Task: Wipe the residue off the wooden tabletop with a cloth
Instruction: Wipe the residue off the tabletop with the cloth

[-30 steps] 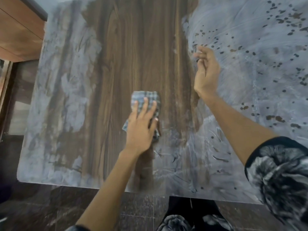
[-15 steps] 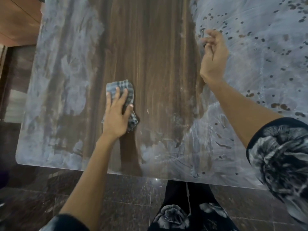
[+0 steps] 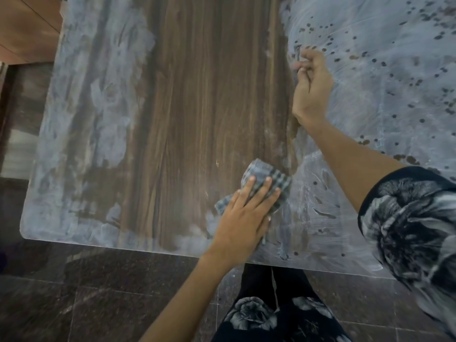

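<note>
From the head view, my left hand (image 3: 243, 219) lies flat, fingers spread, pressing the cloth (image 3: 267, 183) onto the tabletop (image 3: 197, 95) at the residue (image 3: 370, 70) edge, near the front. My right hand (image 3: 312, 87) rests loosely curled, holding nothing, likely bracing me.

1 cloth (image 3: 267, 180), 1 tabletop (image 3: 197, 95), 2 hands: left hand (image 3: 243, 218), right hand (image 3: 312, 90).

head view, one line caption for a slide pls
Left hand presses checked cloth on half-wiped wooden tabletop.
</note>
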`<state>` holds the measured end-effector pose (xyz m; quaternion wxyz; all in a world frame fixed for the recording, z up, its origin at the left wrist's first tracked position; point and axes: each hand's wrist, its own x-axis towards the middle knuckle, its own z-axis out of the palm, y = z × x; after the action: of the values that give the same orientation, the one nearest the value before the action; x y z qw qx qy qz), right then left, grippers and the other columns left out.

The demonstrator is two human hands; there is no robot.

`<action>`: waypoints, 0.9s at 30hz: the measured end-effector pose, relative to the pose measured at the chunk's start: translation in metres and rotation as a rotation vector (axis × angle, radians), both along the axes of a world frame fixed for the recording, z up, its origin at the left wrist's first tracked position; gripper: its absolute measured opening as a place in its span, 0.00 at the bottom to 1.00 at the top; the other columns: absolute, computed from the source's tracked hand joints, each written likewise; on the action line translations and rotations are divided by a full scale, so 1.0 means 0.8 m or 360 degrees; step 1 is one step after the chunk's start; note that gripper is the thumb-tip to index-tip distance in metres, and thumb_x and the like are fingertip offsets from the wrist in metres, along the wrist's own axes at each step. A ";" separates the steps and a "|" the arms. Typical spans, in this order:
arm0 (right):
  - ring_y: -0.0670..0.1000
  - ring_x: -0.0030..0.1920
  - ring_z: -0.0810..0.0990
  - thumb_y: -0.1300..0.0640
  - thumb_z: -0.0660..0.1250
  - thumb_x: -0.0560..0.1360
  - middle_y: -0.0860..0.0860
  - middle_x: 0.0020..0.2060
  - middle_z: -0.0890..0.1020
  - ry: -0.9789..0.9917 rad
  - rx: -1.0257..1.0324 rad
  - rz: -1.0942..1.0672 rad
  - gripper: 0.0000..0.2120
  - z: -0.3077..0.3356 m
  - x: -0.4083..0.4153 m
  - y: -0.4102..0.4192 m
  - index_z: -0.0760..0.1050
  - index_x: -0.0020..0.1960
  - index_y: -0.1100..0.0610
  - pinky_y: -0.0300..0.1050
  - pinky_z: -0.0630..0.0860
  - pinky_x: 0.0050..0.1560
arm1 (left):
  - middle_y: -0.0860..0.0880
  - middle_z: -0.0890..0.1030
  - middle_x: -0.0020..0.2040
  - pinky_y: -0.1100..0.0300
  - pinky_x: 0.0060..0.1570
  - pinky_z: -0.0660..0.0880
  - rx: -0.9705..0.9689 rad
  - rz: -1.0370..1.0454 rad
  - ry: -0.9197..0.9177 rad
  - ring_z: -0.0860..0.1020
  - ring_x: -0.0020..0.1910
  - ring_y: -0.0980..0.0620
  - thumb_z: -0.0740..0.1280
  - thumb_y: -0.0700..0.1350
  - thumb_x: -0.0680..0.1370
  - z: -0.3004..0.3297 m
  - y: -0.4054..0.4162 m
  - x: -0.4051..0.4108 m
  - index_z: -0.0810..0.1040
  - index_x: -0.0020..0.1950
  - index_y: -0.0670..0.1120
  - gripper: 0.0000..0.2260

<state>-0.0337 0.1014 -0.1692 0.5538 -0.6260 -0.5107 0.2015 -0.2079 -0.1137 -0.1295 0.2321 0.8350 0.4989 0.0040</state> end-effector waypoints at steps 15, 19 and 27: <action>0.45 0.41 0.77 0.62 0.59 0.75 0.49 0.39 0.77 -0.0131 -0.0100 0.0049 0.12 0.005 -0.002 -0.005 0.75 0.54 0.65 0.34 0.74 0.46 | 0.57 0.42 0.75 0.51 0.70 0.38 -0.0066 0.0245 -0.0067 0.34 0.73 0.52 0.50 0.48 0.80 0.005 0.003 -0.054 0.45 0.74 0.56 0.23; 0.46 0.43 0.77 0.62 0.58 0.74 0.50 0.41 0.77 -0.0166 -0.0086 0.0072 0.12 0.006 -0.002 -0.007 0.74 0.54 0.65 0.37 0.76 0.47 | 0.70 0.36 0.71 0.49 0.68 0.41 -0.0236 0.0332 -0.0002 0.32 0.72 0.60 0.49 0.54 0.79 0.008 -0.028 -0.110 0.44 0.72 0.65 0.23; 0.44 0.42 0.77 0.62 0.58 0.75 0.51 0.41 0.77 -0.0108 -0.0115 0.0054 0.12 0.009 -0.003 -0.009 0.74 0.54 0.65 0.29 0.72 0.45 | 0.47 0.49 0.76 0.44 0.72 0.46 -0.0049 0.1297 -0.0006 0.41 0.75 0.43 0.58 0.39 0.80 -0.004 0.015 -0.244 0.54 0.75 0.44 0.25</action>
<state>-0.0359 0.0939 -0.1624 0.5097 -0.6433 -0.5321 0.2077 -0.4027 -0.1020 -0.1328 0.2249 0.5654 0.7885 0.0899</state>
